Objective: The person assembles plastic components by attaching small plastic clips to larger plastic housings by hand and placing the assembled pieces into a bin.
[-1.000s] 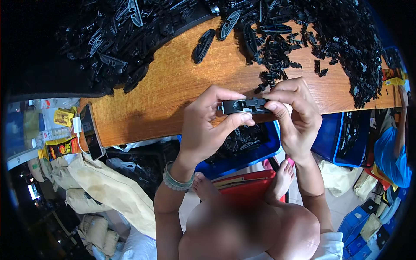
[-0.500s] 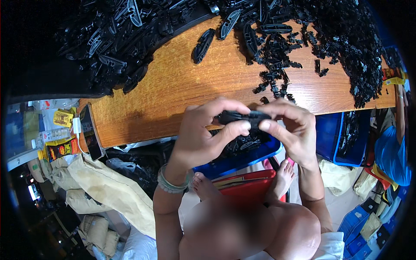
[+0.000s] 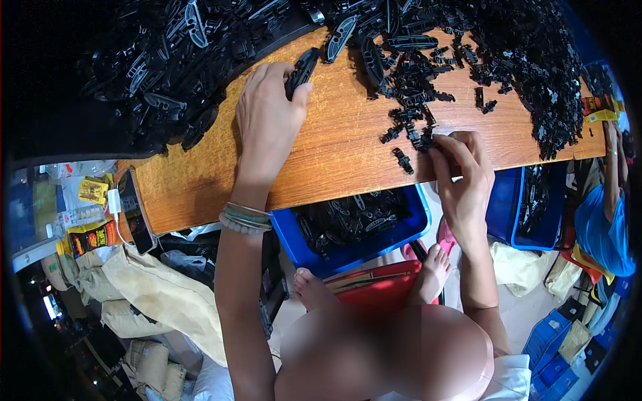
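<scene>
My left hand is closed round a long, oval black plastic part on the wooden table, thumb on its near side. My right hand is at the table's front edge, with thumb and forefinger pinched on a small black plastic clip that the fingertips partly hide. Just left of those fingertips lies a single loose clip. More small clips trail away toward the back. Two further oval parts, one upright-angled and one darker, lie right of my left hand.
A heap of oval parts fills the back left; a large mound of clips covers the back right. Below the table edge, a blue bin holds black parts, with another blue bin to its right. A person in blue is at far right.
My hands, together on a black part before, have parted and no longer hold it. The left reached forward-left onto an oval part; the right went to the clips. One clip now lies apart near the edge.
</scene>
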`<state>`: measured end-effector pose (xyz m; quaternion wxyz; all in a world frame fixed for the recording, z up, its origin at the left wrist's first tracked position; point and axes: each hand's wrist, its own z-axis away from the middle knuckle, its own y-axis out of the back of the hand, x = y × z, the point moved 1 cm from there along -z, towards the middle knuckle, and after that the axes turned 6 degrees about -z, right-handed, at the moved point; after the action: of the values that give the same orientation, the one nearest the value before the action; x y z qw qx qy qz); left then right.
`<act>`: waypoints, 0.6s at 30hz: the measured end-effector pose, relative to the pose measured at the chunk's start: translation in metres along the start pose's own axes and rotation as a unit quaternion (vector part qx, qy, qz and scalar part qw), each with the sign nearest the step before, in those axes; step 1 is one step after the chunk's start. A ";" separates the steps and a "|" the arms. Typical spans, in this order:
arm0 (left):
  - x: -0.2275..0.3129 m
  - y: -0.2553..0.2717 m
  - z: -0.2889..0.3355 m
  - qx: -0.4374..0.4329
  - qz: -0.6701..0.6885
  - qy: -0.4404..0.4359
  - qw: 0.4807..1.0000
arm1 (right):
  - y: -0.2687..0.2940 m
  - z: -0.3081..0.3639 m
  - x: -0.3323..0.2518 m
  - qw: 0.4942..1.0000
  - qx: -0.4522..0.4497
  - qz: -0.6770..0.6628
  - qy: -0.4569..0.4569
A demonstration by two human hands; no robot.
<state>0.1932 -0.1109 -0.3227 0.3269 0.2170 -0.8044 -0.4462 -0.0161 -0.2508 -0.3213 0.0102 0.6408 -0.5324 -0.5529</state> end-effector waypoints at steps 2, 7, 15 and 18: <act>0.002 0.002 0.001 -0.017 0.021 0.017 0.999 | 0.003 -0.003 0.006 0.996 -0.015 0.064 0.052; 0.021 0.013 0.026 -0.043 0.222 0.128 0.966 | 0.005 0.000 -0.002 0.973 -0.003 -0.224 -0.049; 0.055 0.027 0.069 -0.128 0.527 0.104 0.834 | -0.001 0.010 -0.009 0.834 -0.039 -0.531 -0.143; 0.061 0.031 0.074 -0.159 0.447 0.072 0.877 | -0.003 0.006 -0.013 0.893 -0.024 -0.448 -0.043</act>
<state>0.0959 -0.0916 -0.3048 0.5790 -0.1892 -0.7080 -0.3573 -0.0163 -0.2372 -0.3163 -0.2461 0.7866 -0.1750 -0.5386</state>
